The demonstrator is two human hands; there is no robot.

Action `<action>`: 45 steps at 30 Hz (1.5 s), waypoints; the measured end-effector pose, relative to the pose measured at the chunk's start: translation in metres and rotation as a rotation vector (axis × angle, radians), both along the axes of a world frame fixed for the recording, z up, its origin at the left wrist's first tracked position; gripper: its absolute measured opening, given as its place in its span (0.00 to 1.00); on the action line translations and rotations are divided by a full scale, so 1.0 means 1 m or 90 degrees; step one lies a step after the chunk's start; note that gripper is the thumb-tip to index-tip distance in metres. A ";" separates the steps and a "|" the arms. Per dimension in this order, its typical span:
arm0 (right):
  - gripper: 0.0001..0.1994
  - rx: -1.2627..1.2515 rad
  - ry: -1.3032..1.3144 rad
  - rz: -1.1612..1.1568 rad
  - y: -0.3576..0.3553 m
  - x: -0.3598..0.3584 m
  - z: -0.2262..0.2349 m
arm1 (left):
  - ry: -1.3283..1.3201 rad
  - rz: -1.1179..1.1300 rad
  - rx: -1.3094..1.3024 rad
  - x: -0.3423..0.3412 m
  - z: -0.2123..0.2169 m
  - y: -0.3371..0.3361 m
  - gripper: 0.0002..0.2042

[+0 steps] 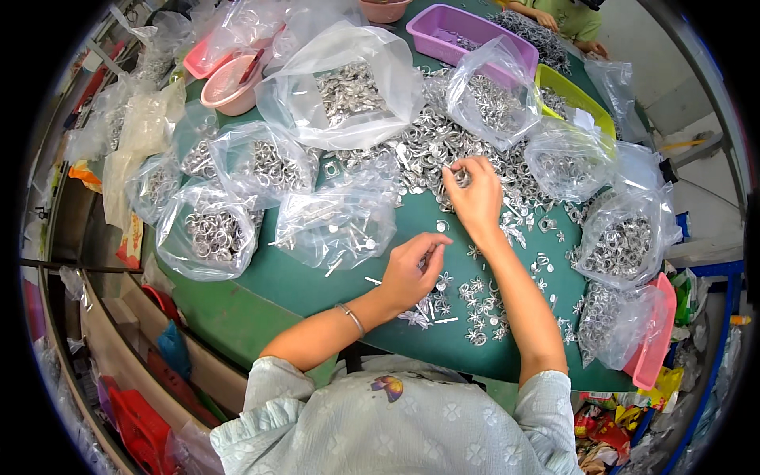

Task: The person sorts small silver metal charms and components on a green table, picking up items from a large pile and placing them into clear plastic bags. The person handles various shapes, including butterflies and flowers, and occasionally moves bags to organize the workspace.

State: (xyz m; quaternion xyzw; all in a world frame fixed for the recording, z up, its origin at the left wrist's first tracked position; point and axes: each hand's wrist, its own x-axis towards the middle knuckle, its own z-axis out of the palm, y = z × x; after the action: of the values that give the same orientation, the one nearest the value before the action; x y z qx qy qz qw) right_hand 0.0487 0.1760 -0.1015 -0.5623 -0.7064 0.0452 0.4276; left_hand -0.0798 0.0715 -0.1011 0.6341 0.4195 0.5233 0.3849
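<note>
Obs.: green surface (332, 285) covered with small silvery metal parts, loose and in clear plastic bags.

Right hand (475, 194) reaches forward into the big loose heap of metal pieces (431, 146) at mid-surface; fingertips pinched together on a piece at the heap's near edge. Exactly what is pinched is too small to tell.

Left hand (412, 269) rests nearer the body, fingers curled together over a small cluster of flower-shaped pieces and thin pins (431, 305); whether it grips one I cannot tell.

More flower-shaped pieces (483, 305) lie spread just right of that cluster. An open bag of pins and discs (336, 222) sits just left of the left hand.

Judgement: the step reads as picking single parts from the heap and bringing them to the near cluster. To do it well, pinch one piece only, lift clear of its neighbours so none tangle along, and keep the near cluster compact and apart from the heap.
</note>
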 end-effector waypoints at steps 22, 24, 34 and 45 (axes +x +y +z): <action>0.13 -0.278 0.177 -0.091 -0.019 0.063 0.009 | 0.034 -0.016 -0.015 0.000 -0.007 0.001 0.06; 0.14 -0.234 0.179 -0.038 -0.019 0.048 0.014 | 0.047 -0.021 -0.031 -0.002 -0.006 0.001 0.05; 0.05 -0.456 0.578 0.003 -0.014 0.023 0.027 | 0.068 -0.013 -0.030 -0.003 -0.008 0.002 0.06; 0.16 -0.588 1.195 0.299 -0.020 0.059 0.028 | 0.054 -0.025 -0.046 -0.002 -0.009 0.004 0.05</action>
State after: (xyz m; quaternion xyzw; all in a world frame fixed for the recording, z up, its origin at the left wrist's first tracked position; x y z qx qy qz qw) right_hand 0.1075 0.1561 -0.0732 -0.2599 -0.1000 0.8035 0.5262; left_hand -0.0819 0.0751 -0.1106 0.6493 0.4417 0.4730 0.3994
